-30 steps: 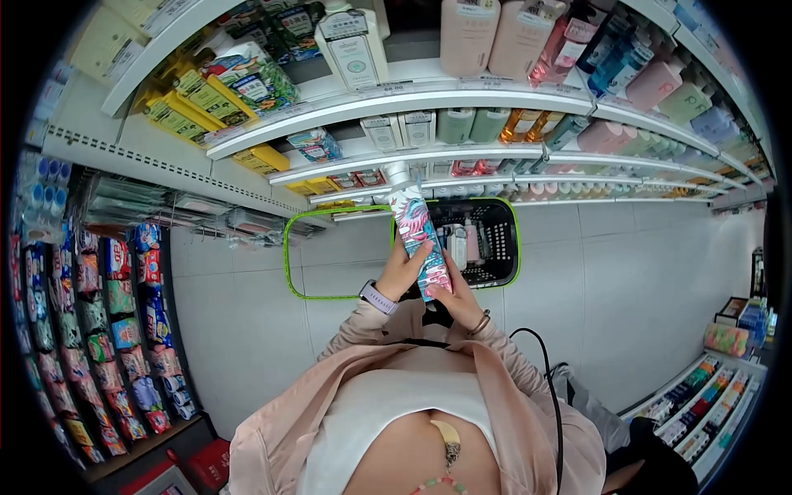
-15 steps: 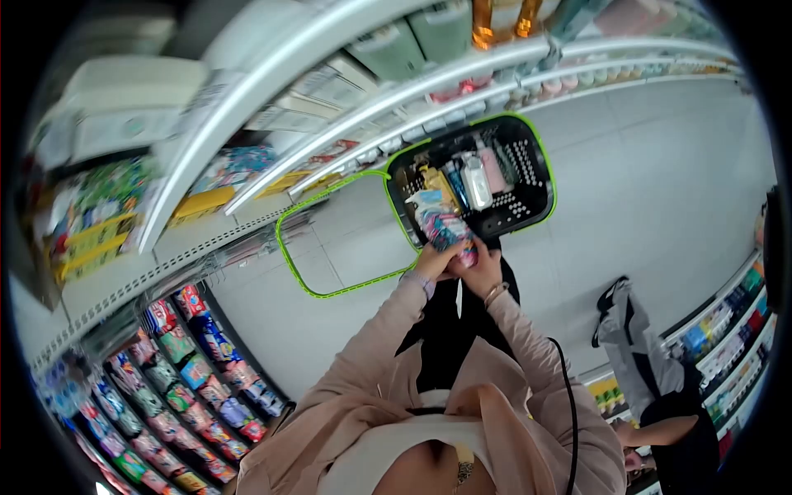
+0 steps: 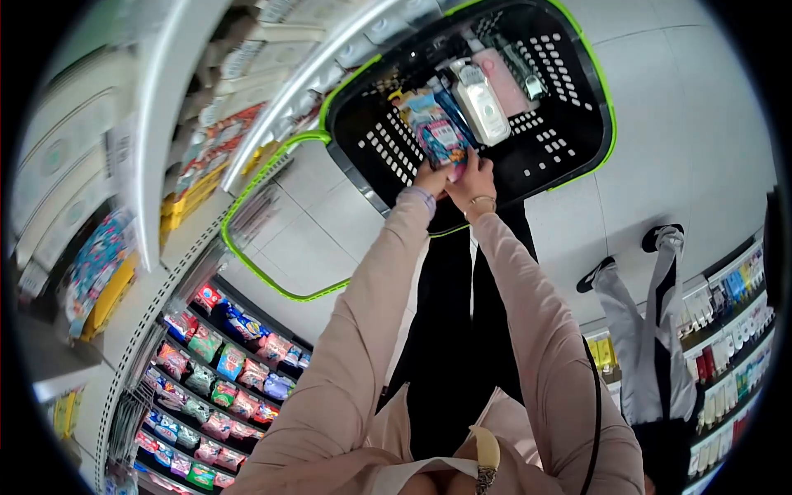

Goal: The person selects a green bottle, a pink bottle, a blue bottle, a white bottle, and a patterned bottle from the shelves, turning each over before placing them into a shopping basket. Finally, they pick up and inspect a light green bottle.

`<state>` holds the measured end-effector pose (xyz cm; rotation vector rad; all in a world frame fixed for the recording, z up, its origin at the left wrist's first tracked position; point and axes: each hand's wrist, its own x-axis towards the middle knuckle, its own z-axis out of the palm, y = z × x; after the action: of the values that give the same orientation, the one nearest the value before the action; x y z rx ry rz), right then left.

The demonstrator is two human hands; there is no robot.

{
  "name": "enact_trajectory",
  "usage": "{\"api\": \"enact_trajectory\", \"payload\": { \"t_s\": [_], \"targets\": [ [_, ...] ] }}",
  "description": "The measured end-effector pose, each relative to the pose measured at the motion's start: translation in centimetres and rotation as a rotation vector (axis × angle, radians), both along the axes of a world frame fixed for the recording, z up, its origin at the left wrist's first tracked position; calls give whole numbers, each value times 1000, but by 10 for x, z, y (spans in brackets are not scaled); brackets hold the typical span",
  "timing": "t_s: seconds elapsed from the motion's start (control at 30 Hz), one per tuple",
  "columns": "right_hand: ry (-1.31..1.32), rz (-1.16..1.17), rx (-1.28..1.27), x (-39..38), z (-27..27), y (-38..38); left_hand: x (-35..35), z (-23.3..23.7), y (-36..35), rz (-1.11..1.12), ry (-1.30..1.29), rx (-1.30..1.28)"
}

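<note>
A colourful blue and pink soft packet (image 3: 443,136) with a white label is held over the inside of a black shopping basket (image 3: 375,190) with a green rim. My left hand (image 3: 431,183) grips its near end from the left. On the same end, my right hand (image 3: 473,181) is closed from the right. Beyond the packet lie a white bottle (image 3: 483,107), a pink bottle (image 3: 503,81), a dark blue item (image 3: 452,109) and a clear greenish container (image 3: 526,73). A yellow item (image 3: 399,99) is mostly hidden under the packet.
The basket's green handle (image 3: 289,294) is folded out to the left over the tiled floor (image 3: 313,219). White shelves (image 3: 153,124) run along the left, with a rack of bright packets (image 3: 231,359) below. Another person's legs (image 3: 652,330) stand at the right near more shelves (image 3: 726,363).
My hands have reached forward and down, bringing the packet into the basket. The view has moved closer to the basket, and the other person's legs are now apart.
</note>
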<state>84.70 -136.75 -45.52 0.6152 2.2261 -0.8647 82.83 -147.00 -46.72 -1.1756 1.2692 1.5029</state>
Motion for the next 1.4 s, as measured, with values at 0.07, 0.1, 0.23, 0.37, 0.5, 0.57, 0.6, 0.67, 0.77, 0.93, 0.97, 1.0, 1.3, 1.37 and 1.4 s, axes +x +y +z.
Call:
{"api": "enact_trajectory", "payload": {
  "t_s": [0.07, 0.1, 0.23, 0.37, 0.5, 0.57, 0.6, 0.67, 0.77, 0.93, 0.97, 1.0, 1.3, 1.37, 1.4],
  "targets": [
    [33, 33, 62, -3, -19, -9, 8, -33, -13, 20, 54, 42],
    [20, 42, 74, -8, -25, -12, 3, -33, -13, 46, 14, 23],
    [-94, 143, 117, -12, -45, -13, 12, -63, -12, 70, 138, -44],
    [-153, 215, 168, -15, -47, -8, 42, -106, -20, -178, 240, -159],
    [-194, 399, 214, -9, -64, 6, 28, -39, -20, -649, 321, -231],
    [-219, 458, 224, -11, -63, 6, 32, -29, -27, -678, 475, -222],
    [-220, 484, 252, -12, -62, 6, 25, -12, -28, -677, 478, -222],
    [-223, 512, 282, -9, -66, 9, 9, 24, -32, -628, 777, -458],
    [-235, 638, 133, -7, -61, 21, 9, 54, -48, -599, 939, -809],
    [-348, 578, -29, -9, -47, 33, 87, 68, -109, -657, 726, -996],
    [-327, 496, -94, -6, -47, 35, 117, 66, -130, -711, 638, -955],
    [-303, 413, -161, -3, -47, 36, 134, 76, -143, -830, 367, -829],
    [-155, 330, -362, 23, 43, 1, 187, 139, -150, -1383, -205, -534],
    [-72, 374, -475, 34, 74, -17, 185, 159, -142, -1444, -168, -518],
    [-25, 403, -545, 38, 91, -28, 185, 172, -139, -1517, -120, -517]
  ]
}}
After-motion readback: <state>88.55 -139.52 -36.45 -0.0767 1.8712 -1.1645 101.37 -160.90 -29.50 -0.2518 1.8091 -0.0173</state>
